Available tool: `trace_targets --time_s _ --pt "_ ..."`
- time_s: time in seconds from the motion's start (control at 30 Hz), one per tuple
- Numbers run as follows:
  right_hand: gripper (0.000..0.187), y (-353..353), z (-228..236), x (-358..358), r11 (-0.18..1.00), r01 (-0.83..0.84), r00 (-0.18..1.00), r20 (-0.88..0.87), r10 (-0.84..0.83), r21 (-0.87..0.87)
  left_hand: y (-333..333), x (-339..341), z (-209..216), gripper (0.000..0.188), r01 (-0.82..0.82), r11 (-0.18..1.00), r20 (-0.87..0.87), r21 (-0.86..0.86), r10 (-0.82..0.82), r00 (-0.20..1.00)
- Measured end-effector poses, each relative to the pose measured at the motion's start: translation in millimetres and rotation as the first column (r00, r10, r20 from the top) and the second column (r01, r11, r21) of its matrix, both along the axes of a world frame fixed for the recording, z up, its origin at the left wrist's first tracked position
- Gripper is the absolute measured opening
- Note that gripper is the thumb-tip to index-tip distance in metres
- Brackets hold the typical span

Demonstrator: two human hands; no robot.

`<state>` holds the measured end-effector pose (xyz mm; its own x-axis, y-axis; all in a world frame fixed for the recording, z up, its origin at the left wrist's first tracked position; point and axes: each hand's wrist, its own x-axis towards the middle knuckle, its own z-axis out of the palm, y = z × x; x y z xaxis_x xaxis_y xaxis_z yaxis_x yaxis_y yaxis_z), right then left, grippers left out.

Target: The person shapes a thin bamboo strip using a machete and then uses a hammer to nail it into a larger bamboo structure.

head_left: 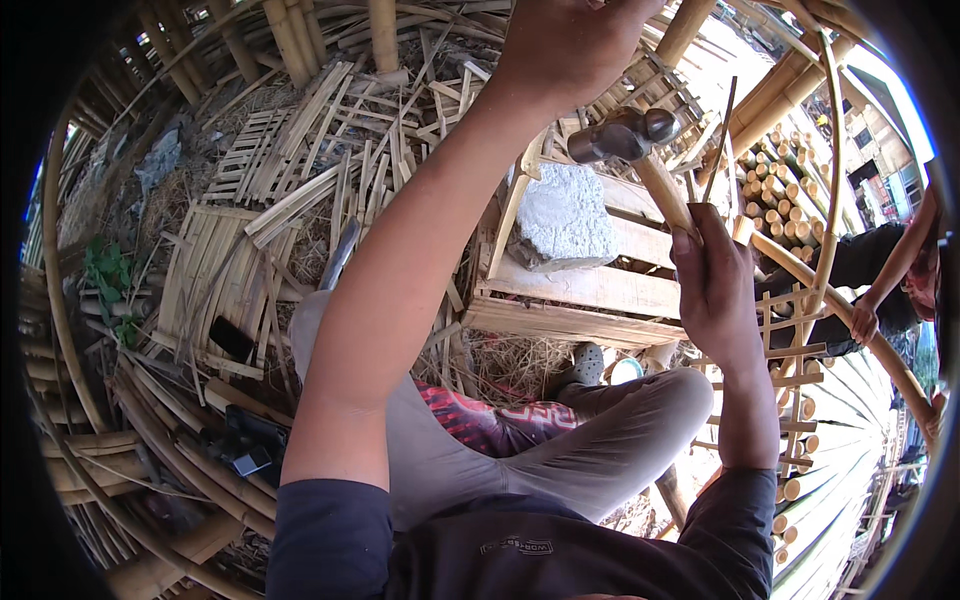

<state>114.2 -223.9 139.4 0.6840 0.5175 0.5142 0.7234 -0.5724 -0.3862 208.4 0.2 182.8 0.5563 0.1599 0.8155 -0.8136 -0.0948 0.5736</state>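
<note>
Hammer (640,150) in right hand (716,285), block (562,218) on crate (600,290)

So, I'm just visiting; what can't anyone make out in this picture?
All in the head view:
Left hand: most of its fingers, and anything they hold, cut off by the top edge.
Hammer: the lower end of its handle, hidden by the right hand.
Other person: head cut off by the lens rim.
Dark object, lower left: too small and shadowed to identify.

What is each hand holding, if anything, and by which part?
The right hand holds a hammer by its handle; for the left hand, cut by the picture's edge, I cannot tell.
</note>
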Motion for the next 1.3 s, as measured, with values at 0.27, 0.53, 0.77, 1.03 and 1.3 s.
trace_targets --time_s 0.27,0.53,0.77,1.03,1.3 --pt "0.011 4 -8 10 0.996 0.049 0.992 -0.112 -0.057 -0.08 -17 6 -4 0.061 -0.084 0.996 0.06 0.001 0.084 0.995" --pt "0.017 0 -18 12 0.999 0.039 0.995 -0.092 -0.041 -0.03 -32 1 -6 0.057 -0.097 0.993 0.056 -0.075 0.101 0.993" --pt "0.017 4 -34 10 0.999 0.034 0.999 -0.029 -0.033 0.043 -23 -6 2 0.057 -0.147 0.986 0.091 -0.082 0.154 0.984" --pt "0.014 8 -22 8 0.998 0.061 0.992 -0.109 -0.059 0.014 -22 4 -5 0.057 -0.158 0.985 0.13 -0.073 0.167 0.977" --pt "0.022 6 -29 10 0.995 0.062 0.985 -0.159 -0.073 -0.074 -27 8 -6 0.056 -0.225 0.968 0.101 -0.11 0.236 0.966"
